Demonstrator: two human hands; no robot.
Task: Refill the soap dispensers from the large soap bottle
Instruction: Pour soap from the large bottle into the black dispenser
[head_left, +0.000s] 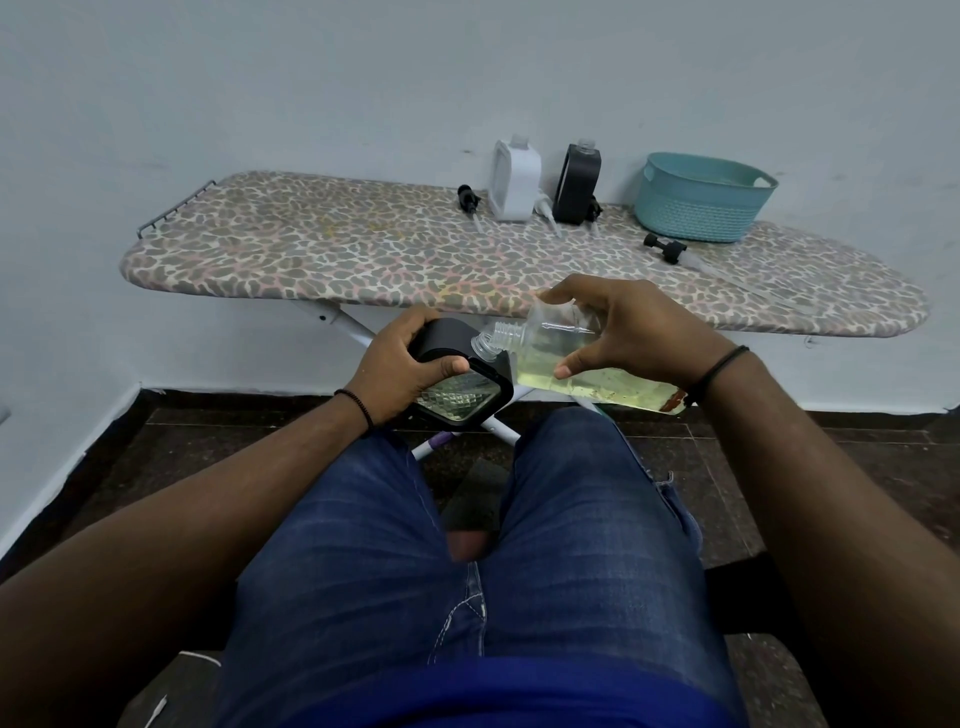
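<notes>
Fingers (447, 366) of left hand (402, 371) clamp black dispenser (465, 392) above the lap; right hand (631, 332) grips tilted large soap bottle (566, 361), its neck touching the dispenser's mouth, near the counter (363, 249).

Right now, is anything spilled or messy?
No spill shows. The pump tops lie loose on the ironing board, off their dispensers, so the white dispenser and black one stand open. The left hand holds a third under the tilted soap bottle.
</notes>
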